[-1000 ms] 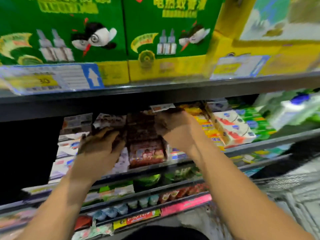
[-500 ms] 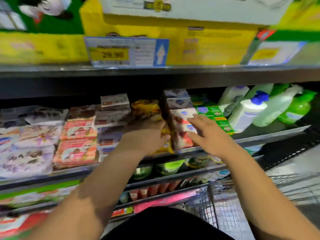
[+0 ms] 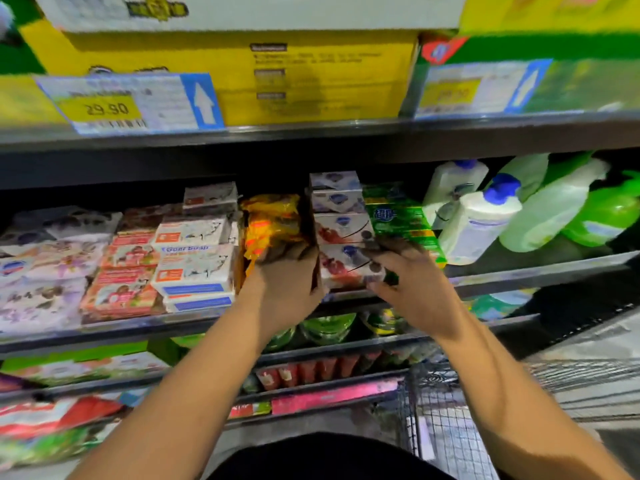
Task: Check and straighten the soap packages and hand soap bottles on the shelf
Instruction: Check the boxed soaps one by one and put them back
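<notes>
Our hands at the soap shelf [image 3: 138, 323]
Our left hand [image 3: 284, 285] grips orange packs [image 3: 270, 223], our right hand [image 3: 415, 292] a white box [image 3: 346, 268]; we read "Goat Soap" on a box [image 3: 194, 261] and "29.90" on a price tag [image 3: 131, 102].

Soap packages [image 3: 343, 216] sit left of hand soap bottles [image 3: 478, 223], apparently tilted, on shelf [image 3: 519, 276].

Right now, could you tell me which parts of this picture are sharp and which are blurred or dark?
Head view: the left price tag reads 29.90 clearly, while the right price tag is smeared. Also in the head view, the hand soap bottles look soft, and the fingertips of the left hand and right hand are dark blotches.
</notes>
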Available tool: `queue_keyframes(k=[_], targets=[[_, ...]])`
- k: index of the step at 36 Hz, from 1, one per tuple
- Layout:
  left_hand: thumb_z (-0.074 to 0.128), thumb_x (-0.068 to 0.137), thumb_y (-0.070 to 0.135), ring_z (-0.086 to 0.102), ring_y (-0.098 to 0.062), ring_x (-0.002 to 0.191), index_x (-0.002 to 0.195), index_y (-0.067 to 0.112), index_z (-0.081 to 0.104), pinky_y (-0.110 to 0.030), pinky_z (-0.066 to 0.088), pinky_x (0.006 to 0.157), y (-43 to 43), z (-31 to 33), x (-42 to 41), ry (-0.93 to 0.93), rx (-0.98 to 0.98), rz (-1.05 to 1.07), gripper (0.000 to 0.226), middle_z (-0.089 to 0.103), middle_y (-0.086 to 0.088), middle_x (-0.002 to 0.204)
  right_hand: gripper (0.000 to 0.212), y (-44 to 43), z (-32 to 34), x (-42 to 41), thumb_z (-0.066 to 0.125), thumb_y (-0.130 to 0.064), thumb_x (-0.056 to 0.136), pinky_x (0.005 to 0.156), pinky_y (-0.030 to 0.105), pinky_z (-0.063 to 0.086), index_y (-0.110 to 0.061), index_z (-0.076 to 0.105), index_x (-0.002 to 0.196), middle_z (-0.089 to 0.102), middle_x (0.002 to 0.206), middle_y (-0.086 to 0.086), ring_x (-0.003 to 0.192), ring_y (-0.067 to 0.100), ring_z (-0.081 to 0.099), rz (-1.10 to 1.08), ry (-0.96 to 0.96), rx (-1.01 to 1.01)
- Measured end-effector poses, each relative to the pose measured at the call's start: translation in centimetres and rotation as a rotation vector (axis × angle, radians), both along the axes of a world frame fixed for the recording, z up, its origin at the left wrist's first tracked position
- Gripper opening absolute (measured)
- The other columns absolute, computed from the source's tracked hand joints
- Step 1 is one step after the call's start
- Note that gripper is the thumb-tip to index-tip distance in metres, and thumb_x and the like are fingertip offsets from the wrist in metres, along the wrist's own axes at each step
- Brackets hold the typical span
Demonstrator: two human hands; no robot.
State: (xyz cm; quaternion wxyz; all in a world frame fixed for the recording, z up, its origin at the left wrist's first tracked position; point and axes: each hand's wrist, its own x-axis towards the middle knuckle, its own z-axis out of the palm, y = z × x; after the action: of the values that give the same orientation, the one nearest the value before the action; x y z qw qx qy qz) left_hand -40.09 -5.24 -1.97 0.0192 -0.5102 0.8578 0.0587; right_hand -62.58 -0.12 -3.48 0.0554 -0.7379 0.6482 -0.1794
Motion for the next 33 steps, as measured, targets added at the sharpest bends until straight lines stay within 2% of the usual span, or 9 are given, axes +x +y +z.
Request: queue_keyframes(k=[5, 11, 15, 18, 20, 22, 26, 30, 33], targets=[[0.043, 0.096, 0.058, 0.043, -0.021, 0.135, 0.149, 0.017, 0.033, -0.043, 0.039, 0.108, 0.6, -0.2, -0.2, 0.135, -0.019, 0.039, 0.068, 0.043, -0.002, 0.151, 0.058, -0.6, 0.7, 0.1, 0.08, -0.028, 0.082, 0.097, 0.019, 0.028, -0.026, 0.058, 0.135, 0.051, 0.13, -0.004, 0.128, 0.017, 0.04, -0.093, -0.231, 0.058], [0.05, 0.1, 0.042, 0.039, -0.022, 0.138, 0.153, 0.014, 0.03, -0.032, 0.034, 0.113, 2.2, 0.3, -0.1, 0.421, 0.043, 0.084, 0.063, 0.045, -0.006, 0.149, 0.058, 0.3, 1.5, 0.2, 0.086, -0.03, 0.076, 0.088, -0.006, 0.025, -0.037, 0.057, 0.126, 0.045, 0.124, -0.018, 0.105, -0.019, 0.04, -0.03, -0.464, 0.024], [0.054, 0.097, 0.045, 0.036, -0.018, 0.14, 0.155, 0.023, 0.028, -0.025, 0.035, 0.109, 3.3, 0.1, 0.3, 0.658, 0.112, 0.113, 0.068, 0.042, -0.001, 0.151, 0.043, 1.1, 1.9, 0.4, 0.085, -0.023, 0.076, 0.084, 0.007, 0.045, -0.029, 0.063, 0.113, 0.062, 0.114, -0.009, 0.101, -0.008, 0.061, 0.002, -0.854, 0.08], [0.062, 0.09, 0.051, 0.035, -0.004, 0.134, 0.153, 0.028, 0.03, -0.03, 0.048, 0.102, 3.9, 0.2, 0.7, 0.726, 0.135, 0.056, 0.074, 0.036, 0.008, 0.151, 0.03, 1.7, 2.0, 0.8, 0.076, -0.028, 0.079, 0.071, 0.017, 0.051, -0.023, 0.068, 0.108, 0.074, 0.092, -0.011, 0.086, 0.003, 0.068, -0.026, -1.164, 0.113], [0.068, 0.087, 0.045, 0.029, 0.014, 0.121, 0.148, 0.032, 0.032, -0.007, 0.042, 0.093, 4.1, 0.4, 0.8, 0.763, 0.09, 0.011, 0.072, 0.036, 0.017, 0.14, 0.026, 1.7, 1.6, 0.9, 0.078, -0.038, 0.078, 0.079, 0.029, 0.053, -0.023, 0.074, 0.099, 0.074, 0.092, -0.007, 0.091, 0.012, 0.068, -0.086, -1.312, 0.165], [0.07, 0.085, 0.041, 0.026, 0.027, 0.114, 0.142, 0.043, 0.028, 0.005, 0.033, 0.087, 4.2, 0.5, 0.9, 0.812, 0.031, -0.016, 0.071, 0.033, 0.03, 0.132, 0.021, 1.7, 1.7, 1.2, 0.078, -0.038, 0.077, 0.091, 0.045, 0.054, -0.022, 0.076, 0.089, 0.074, 0.096, 0.004, 0.096, 0.025, 0.069, -0.096, -1.442, 0.251], [0.064, 0.084, 0.043, 0.029, 0.029, 0.121, 0.134, 0.053, 0.04, -0.009, 0.043, 0.095, 4.6, 0.7, 0.8, 0.92, 0.057, -0.05, 0.055, 0.031, 0.055, 0.126, 0.028, 2.1, 2.8, 1.9, 0.067, -0.039, 0.082, 0.09, 0.043, 0.058, -0.013, 0.073, 0.091, 0.076, 0.093, 0.006, 0.092, 0.026, 0.072, -0.067, -1.306, 0.379], [0.066, 0.088, 0.038, 0.047, 0.017, 0.115, 0.113, 0.049, 0.062, -0.006, 0.038, 0.094, 4.7, 0.2, 0.6, 1.017, 0.008, -0.02, 0.027, 0.054, 0.039, 0.118, 0.031, 2.8, 3.5, 1.5, 0.063, -0.048, 0.085, 0.087, 0.024, 0.053, -0.031, 0.07, 0.11, 0.075, 0.104, -0.012, 0.099, 0.003, 0.069, 0.027, -1.146, 0.443], [0.068, 0.088, 0.023, 0.065, 0.004, 0.096, 0.107, 0.035, 0.067, -0.012, 0.05, 0.077, 5.1, 0.8, 0.1, 1.364, 0.319, 0.249, 0.023, 0.07, 0.018, 0.1, 0.063, 2.9, 3.4, 0.9, 0.082, -0.03, 0.08, 0.087, 0.028, 0.056, -0.031, 0.054, 0.136, 0.068, 0.123, -0.001, 0.108, 0.019, 0.068, 0.142, -1.148, 0.468]])
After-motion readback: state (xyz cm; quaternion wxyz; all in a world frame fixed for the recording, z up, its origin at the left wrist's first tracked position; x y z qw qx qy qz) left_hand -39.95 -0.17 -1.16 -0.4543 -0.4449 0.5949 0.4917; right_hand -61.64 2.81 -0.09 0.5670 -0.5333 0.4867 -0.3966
